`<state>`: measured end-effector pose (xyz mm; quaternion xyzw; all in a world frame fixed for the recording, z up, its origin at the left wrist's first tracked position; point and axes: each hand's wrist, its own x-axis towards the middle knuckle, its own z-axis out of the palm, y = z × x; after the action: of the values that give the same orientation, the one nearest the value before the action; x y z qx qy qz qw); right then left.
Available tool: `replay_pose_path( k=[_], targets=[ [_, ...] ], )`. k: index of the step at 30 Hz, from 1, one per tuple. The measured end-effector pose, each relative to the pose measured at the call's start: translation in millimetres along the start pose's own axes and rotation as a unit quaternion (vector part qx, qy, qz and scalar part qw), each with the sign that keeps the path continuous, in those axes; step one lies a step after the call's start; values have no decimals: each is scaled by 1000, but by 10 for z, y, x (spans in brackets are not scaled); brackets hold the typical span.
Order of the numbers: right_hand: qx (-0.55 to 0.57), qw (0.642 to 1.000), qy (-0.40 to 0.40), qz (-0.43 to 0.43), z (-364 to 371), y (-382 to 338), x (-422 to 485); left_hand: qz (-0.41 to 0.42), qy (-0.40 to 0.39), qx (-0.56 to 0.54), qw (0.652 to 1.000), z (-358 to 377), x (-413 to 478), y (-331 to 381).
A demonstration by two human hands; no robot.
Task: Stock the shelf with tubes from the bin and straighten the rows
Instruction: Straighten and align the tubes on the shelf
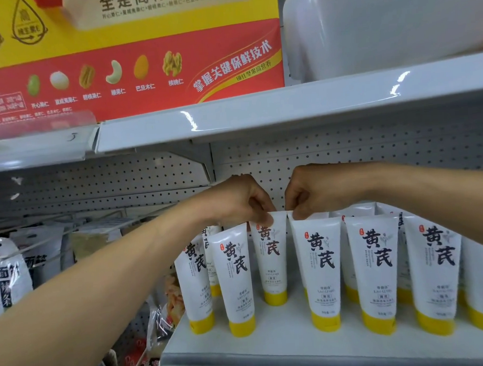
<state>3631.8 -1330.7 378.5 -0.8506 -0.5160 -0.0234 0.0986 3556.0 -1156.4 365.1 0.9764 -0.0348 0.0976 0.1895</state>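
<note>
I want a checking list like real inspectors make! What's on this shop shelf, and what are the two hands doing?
Surface: white shelf, with tubes standing on it.
Job's things: white tubes with yellow caps stand cap-down in rows; the set-back tube sits behind the front line.
Clutter: nothing seen.
Hands: left hand pinches the set-back tube's top; right hand pinches the top of the neighbouring tube.
Cables: nothing seen.
Surroundings: pegboard wall behind; nut box and white basin on the shelf above; hanging packets at left.
</note>
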Motion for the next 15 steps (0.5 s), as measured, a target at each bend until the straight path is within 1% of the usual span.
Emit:
replay_pose_path(
  k=[4, 10, 15],
  targets=[
    [1, 1000, 2, -3, 7, 6, 4, 1, -4, -5, 1000, 1, -3, 8],
    [6, 1000, 4, 0, 6, -10, -28, -9, -26, 28, 999, -12, -24, 39],
    [21, 1000, 10, 0, -6, -7, -52, -17, -28, 28, 999, -13, -51, 62]
  ],
)
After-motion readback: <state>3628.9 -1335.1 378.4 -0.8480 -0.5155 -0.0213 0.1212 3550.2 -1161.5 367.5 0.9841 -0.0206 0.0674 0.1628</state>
